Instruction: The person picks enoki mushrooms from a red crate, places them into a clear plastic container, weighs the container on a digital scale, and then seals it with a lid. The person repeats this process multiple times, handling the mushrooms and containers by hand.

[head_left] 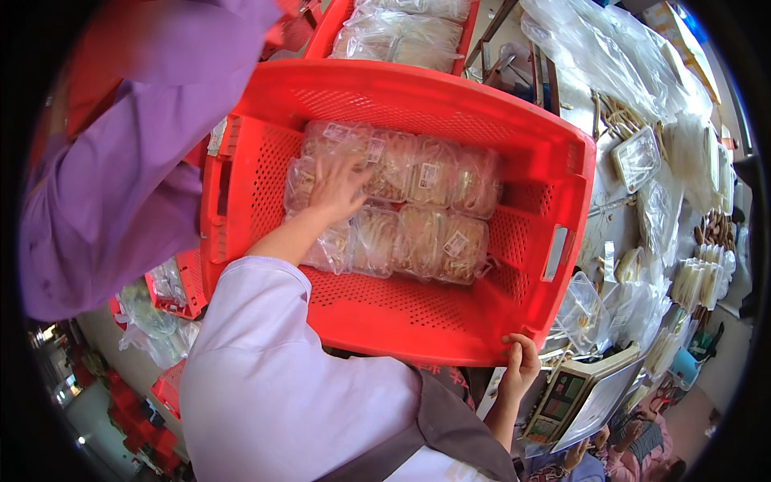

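Note:
A large red plastic crate (pixel 393 337) with perforated walls stands tilted in front of me. Two rows of clear plastic packs (pixel 430 173) with pale, stringy contents lie on its bottom; several carry white labels. My left hand (pixel 339 189) reaches over the crate's left part, its fingers spread on top of the packs at that end. Part of the packs beneath it is hidden. At the crate's near right corner, my right hand (pixel 522 361) has its fingers curled over the rim.
Another red crate (pixel 470 36) of wrapped packs stands beyond. A person in a purple sleeve (pixel 120 185) is close on the left. On the right, a table holds plastic film (pixel 602 48), a clear tray (pixel 637 158) and a weighing scale (pixel 574 394). More people sit at lower right.

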A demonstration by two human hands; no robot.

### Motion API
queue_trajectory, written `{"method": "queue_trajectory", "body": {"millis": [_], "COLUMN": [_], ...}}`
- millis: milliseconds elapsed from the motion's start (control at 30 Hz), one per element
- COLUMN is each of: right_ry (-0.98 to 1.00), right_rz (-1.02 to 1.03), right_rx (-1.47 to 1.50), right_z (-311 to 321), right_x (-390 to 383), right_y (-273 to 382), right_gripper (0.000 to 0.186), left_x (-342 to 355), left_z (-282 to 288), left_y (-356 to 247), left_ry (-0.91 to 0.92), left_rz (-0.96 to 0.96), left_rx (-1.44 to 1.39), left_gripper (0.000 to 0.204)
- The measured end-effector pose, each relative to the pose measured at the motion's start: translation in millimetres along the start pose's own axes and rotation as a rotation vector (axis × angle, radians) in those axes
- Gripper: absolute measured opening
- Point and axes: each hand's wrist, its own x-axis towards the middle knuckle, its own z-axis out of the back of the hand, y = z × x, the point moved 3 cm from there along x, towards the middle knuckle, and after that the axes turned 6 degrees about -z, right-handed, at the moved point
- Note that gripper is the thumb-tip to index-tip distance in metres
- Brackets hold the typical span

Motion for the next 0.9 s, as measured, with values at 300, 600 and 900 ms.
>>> {"method": "queue_trajectory", "body": {"millis": [300, 600, 900], "right_ry": [0.001, 0.023, 0.052], "right_rz": [0.017, 0.116, 0.27], "right_rx": [0.059, 0.122, 0.122], "right_z": [-1, 0, 14], "right_x": [-1, -3, -2], "right_y": [2, 1, -16], "right_gripper": [0.013, 0.013, 0.012], "left_x": [1, 6, -74], "left_z": [-37, 3, 110], "left_y": [31, -88, -314], "left_ry": [0.127, -0.324, -0.402], "left_rz": [0.34, -0.005, -0.866], "left_rx": [-0.201, -0.334, -1.039], "left_gripper": [0.065, 0.041, 0.026]}}
